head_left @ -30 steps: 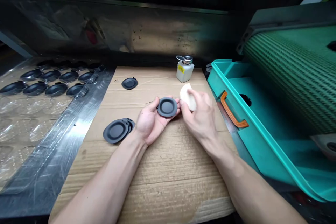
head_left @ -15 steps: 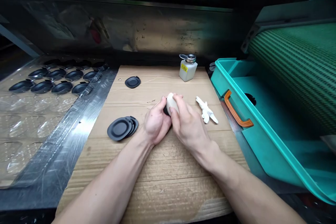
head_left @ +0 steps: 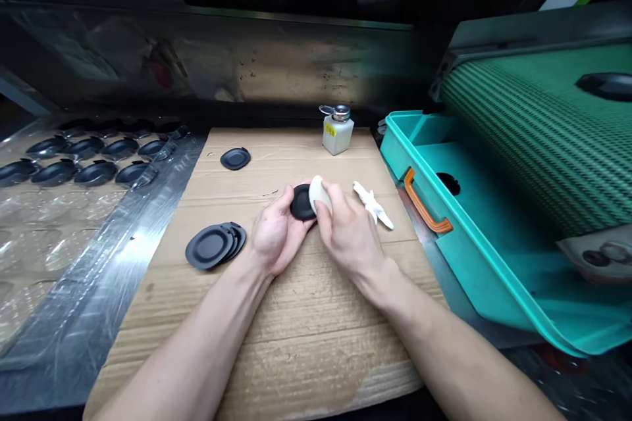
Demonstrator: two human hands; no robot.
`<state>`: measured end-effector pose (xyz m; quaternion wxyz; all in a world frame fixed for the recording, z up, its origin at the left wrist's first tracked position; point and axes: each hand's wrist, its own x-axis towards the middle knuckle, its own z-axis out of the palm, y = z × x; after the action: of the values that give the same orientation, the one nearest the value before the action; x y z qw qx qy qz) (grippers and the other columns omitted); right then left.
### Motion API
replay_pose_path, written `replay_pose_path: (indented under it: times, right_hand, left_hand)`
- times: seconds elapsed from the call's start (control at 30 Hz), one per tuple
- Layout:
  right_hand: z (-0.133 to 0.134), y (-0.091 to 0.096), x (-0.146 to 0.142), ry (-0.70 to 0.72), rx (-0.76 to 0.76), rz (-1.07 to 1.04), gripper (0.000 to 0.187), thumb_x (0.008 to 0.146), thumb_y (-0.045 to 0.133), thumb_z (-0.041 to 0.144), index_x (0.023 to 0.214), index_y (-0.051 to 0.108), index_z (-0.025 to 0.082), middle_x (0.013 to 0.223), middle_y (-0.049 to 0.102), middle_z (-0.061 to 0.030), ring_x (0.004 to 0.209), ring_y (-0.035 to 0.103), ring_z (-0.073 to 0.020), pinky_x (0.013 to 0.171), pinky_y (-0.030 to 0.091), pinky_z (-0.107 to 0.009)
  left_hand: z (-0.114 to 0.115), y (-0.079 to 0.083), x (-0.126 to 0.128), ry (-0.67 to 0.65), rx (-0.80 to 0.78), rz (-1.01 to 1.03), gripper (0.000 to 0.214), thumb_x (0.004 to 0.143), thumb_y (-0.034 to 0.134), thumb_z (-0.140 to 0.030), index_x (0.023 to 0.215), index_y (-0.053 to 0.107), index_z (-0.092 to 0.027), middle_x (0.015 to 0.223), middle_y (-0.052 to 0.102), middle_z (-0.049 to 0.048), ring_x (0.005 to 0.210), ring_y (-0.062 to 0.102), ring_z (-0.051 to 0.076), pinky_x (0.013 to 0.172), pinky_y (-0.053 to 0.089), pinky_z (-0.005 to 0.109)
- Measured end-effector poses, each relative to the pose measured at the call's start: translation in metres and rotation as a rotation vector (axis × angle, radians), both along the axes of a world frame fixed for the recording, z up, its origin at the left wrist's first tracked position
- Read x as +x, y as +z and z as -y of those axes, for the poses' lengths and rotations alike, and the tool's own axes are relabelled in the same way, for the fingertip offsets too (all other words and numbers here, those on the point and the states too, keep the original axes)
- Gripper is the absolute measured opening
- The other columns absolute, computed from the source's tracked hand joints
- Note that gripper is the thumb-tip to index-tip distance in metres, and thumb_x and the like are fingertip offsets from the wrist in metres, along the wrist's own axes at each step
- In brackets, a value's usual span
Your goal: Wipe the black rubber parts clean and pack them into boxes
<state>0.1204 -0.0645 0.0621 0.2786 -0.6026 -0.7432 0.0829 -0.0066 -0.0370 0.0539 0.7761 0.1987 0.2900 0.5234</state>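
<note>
Over the middle of the cardboard, my left hand [head_left: 276,230] is closed on the edge of a round black plastic piece [head_left: 302,202] with a dished centre. My right hand [head_left: 348,223] pinches a pale, oval pad [head_left: 318,193] against that piece's right side, covering part of it. To the left lies an overlapping stack of several similar black pieces [head_left: 210,247]. A single black piece [head_left: 236,158] rests farther back. A crumpled white cloth [head_left: 378,207] is just beyond my right hand.
A white pump bottle [head_left: 338,133] with a yellow label stands at the cardboard's back edge. On the left, a clear blister tray [head_left: 64,200] holds rows of black pieces. A teal bin [head_left: 486,276] with an orange handle is at right, under a green mesh conveyor [head_left: 533,125].
The pad has moved right across the black piece, whose face now shows more. My view has turned slightly right, and another black piece has appeared on the conveyor.
</note>
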Motion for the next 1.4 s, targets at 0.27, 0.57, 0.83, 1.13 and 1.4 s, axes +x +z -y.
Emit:
replay_pose_path:
  times: [0.27, 0.57, 0.83, 1.13, 1.4]
  right_hand:
    - [-0.016, -0.001, 0.024, -0.040, 0.009, -0.451, 0.037, 0.094, 0.055, 0.039, 0.127, 0.058, 0.022, 0.110, 0.070, -0.0062, 0.092, 0.067, -0.0208, 0.079, 0.055, -0.034]
    - [-0.020, 0.012, 0.036, -0.145, -0.039, -0.663, 0.039, 0.092, 0.058, 0.046, 0.120, 0.056, 0.020, 0.077, 0.069, -0.0017, 0.063, 0.062, -0.0154, 0.056, 0.046, -0.027]
    - [-0.013, 0.005, 0.025, 0.275, -0.293, -0.530, 0.024, 0.088, 0.064, 0.033, 0.109, 0.070, 0.023, 0.099, 0.071, 0.0001, 0.083, 0.065, -0.0140, 0.073, 0.050, -0.025]
    - [-0.019, 0.021, 0.039, -0.100, -0.098, -0.714, 0.037, 0.088, 0.064, 0.043, 0.113, 0.068, 0.015, 0.090, 0.072, -0.0067, 0.077, 0.067, -0.0181, 0.064, 0.054, -0.028]
    - [-0.013, 0.021, 0.031, -0.090, -0.032, -0.747, 0.040, 0.090, 0.062, 0.048, 0.114, 0.066, 0.017, 0.087, 0.070, -0.0059, 0.071, 0.066, -0.0176, 0.060, 0.055, -0.029]
  left_hand:
    - [-0.003, 0.003, -0.011, -0.016, -0.070, 0.090, 0.036, 0.103, 0.035, -0.031, 0.119, 0.058, -0.008, 0.137, 0.057, 0.0177, 0.125, 0.057, 0.029, 0.101, 0.054, 0.041]
    - [-0.003, 0.004, -0.008, -0.068, -0.070, 0.134, 0.036, 0.102, 0.036, -0.031, 0.122, 0.056, -0.008, 0.138, 0.055, 0.0198, 0.124, 0.057, 0.032, 0.098, 0.055, 0.043]
    - [0.000, 0.003, -0.004, -0.094, -0.106, 0.057, 0.036, 0.101, 0.039, -0.031, 0.118, 0.061, -0.009, 0.132, 0.060, 0.0178, 0.120, 0.060, 0.031, 0.102, 0.054, 0.046]
    - [-0.008, 0.006, -0.017, -0.045, -0.242, 0.249, 0.062, 0.104, 0.024, -0.042, 0.133, 0.044, 0.009, 0.122, 0.061, 0.0281, 0.110, 0.064, 0.031, 0.093, 0.059, 0.036]
    - [-0.006, 0.007, -0.018, -0.094, -0.256, 0.279, 0.072, 0.102, 0.022, -0.056, 0.135, 0.045, 0.004, 0.116, 0.064, 0.0251, 0.104, 0.067, 0.026, 0.082, 0.062, 0.026]
